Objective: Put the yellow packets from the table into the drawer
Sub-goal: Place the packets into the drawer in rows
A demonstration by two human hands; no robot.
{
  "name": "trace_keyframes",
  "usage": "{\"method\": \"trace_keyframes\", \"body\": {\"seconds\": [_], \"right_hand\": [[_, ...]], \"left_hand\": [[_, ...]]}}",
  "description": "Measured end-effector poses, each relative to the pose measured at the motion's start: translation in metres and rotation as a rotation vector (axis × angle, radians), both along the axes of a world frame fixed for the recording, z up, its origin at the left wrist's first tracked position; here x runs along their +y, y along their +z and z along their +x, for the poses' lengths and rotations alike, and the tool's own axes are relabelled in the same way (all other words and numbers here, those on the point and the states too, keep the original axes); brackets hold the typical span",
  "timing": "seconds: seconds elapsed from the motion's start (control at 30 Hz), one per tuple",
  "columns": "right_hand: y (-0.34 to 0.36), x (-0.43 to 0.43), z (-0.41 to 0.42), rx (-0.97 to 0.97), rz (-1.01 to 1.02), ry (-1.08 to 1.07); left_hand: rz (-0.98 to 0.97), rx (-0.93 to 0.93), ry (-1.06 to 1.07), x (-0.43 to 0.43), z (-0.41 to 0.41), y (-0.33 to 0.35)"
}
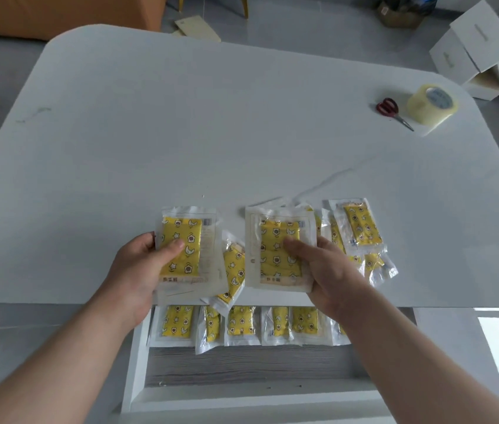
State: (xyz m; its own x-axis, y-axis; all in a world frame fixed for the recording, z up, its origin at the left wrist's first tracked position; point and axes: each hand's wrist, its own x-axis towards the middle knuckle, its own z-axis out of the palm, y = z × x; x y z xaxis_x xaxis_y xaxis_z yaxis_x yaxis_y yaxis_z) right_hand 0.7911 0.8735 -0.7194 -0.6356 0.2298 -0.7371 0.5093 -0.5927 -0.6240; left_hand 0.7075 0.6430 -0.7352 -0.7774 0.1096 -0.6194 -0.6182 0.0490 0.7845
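Left hand point(138, 266) grips a yellow star-patterned packet in clear plastic wrap point(190, 238), thumb on top, over the near edge of the white tabletop point(211, 123). Between the hands a tilted packet point(234, 267) overhangs that edge. Right hand point(330, 267) grips a second packet point(272, 270), thumb on top. Right of it, loose packets point(361, 224) lie piled. Below both hands, the open white drawer point(138, 356) holds a row of packets point(240, 321).

A home room doubling as a packing spot: an orange upholstered seat point(58, 13) far left, white cartons point(480, 53) on the grey floor point(303, 26), clear packing tape point(431, 107) and red scissors point(392, 111) on the white table point(180, 117).
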Motion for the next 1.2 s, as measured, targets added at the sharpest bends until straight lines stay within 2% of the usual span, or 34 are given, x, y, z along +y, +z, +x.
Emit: {"method": "trace_keyframes", "body": {"seconds": [0.2, 0.37, 0.47, 0.63, 0.83, 1.0, 1.2], "right_hand": [[0.0, -0.008, 0.033, -0.025, -0.105, -0.024], [0.007, -0.009, 0.063, 0.02, -0.062, 0.083], [0.006, -0.007, 0.084, -0.019, -0.039, 0.139], [-0.003, -0.006, 0.123, -0.138, 0.014, 0.214], [-0.046, -0.016, 0.156, -0.284, 0.086, 0.247], [-0.088, -0.026, 0.145, -0.337, 0.168, 0.222], [-0.134, -0.035, 0.112, -0.374, 0.318, 0.23]], "left_hand": [[0.016, 0.054, 0.068, -0.012, 0.033, 0.013], [0.065, 0.023, 0.133, -0.03, 0.068, 0.022], [0.047, 0.002, 0.136, -0.041, 0.092, 0.021], [-0.042, -0.044, 0.086, -0.055, 0.131, 0.01], [-0.152, -0.089, -0.015, -0.063, 0.152, -0.029], [-0.339, -0.045, -0.119, -0.064, 0.144, -0.084], [-0.479, -0.002, -0.077, -0.049, 0.121, -0.135]]}}
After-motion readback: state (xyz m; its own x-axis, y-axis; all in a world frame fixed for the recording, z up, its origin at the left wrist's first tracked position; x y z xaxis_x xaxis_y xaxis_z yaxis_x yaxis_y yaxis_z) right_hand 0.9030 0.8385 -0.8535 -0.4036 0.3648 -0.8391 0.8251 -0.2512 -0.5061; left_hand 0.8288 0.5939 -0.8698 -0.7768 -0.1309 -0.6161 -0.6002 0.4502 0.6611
